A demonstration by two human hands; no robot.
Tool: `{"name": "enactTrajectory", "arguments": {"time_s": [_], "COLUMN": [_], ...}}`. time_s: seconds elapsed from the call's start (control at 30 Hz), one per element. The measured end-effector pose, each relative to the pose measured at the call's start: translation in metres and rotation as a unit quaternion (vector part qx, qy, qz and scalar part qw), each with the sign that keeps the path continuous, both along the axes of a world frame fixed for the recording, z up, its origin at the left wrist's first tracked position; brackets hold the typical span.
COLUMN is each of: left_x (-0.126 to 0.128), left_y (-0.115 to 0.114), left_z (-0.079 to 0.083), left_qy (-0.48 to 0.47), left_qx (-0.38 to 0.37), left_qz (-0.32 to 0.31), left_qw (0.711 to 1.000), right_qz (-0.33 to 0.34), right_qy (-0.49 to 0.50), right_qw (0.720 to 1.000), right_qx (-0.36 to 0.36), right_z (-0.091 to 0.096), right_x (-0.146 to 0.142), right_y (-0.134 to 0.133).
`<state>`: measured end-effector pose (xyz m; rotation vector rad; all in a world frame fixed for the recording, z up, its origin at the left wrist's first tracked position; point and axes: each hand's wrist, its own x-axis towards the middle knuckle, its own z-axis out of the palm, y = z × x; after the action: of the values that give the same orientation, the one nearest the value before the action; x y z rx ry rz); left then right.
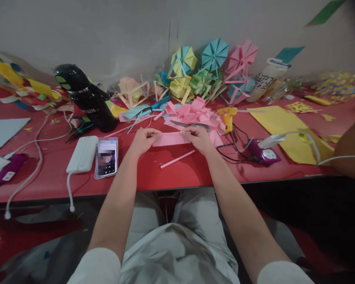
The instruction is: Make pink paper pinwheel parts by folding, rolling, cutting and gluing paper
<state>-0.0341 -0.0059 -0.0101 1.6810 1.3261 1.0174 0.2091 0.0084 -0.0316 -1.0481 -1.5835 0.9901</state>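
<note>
Over the red table, the left hand and right hand are pinching a pink paper strip near its ends. A capped black flask is standing beyond and left of the left fingers, hiding its contents, while a lettered tumbler is standing beyond and right of the right fingers. Scissors and pink paper pieces are crowding just past the fingertips, beside a yellow glue gun.
</note>
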Motion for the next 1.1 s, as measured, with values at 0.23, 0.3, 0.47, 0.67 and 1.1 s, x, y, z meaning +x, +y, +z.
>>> {"name": "enactTrajectory", "arguments": {"time_s": [0.23, 0.3, 0.47, 0.67, 1.1], "left_x": [-0.0011, -0.0012, -0.0018, -0.0009, -0.0003], "left_y": [0.0011, 0.0011, 0.0008, 0.0027, 0.0008], "left_z": [-0.0057, -0.0068, -0.0067, -0.0082, -0.0044], "left_qy": [-0.055, -0.068, -0.086, -0.092, -0.027], "left_qx": [0.006, 0.004, -0.003, -0.034, 0.024], "left_qz": [0.01, 0.013, 0.019, 0.035, 0.038], "left_qw": [0.998, 0.998, 0.996, 0.995, 0.999], "right_qz": [0.0, 0.0, -0.009, -0.022, -0.017], "right_qy": [0.003, 0.004, 0.015, 0.014, -0.012], "right_qw": [1.0, 1.0, 1.0, 1.0, 1.0], "right_qx": [-0.008, -0.007, -0.015, -0.014, -0.005], "right_z": [-0.0004, -0.0005, 0.0004, 0.0011, -0.0014], "right_x": [0.0006, 0.0007, 0.0013, 0.0021, 0.0025], "right_y": [0.0005, 0.0004, -0.0007, -0.0016, 0.001]}}
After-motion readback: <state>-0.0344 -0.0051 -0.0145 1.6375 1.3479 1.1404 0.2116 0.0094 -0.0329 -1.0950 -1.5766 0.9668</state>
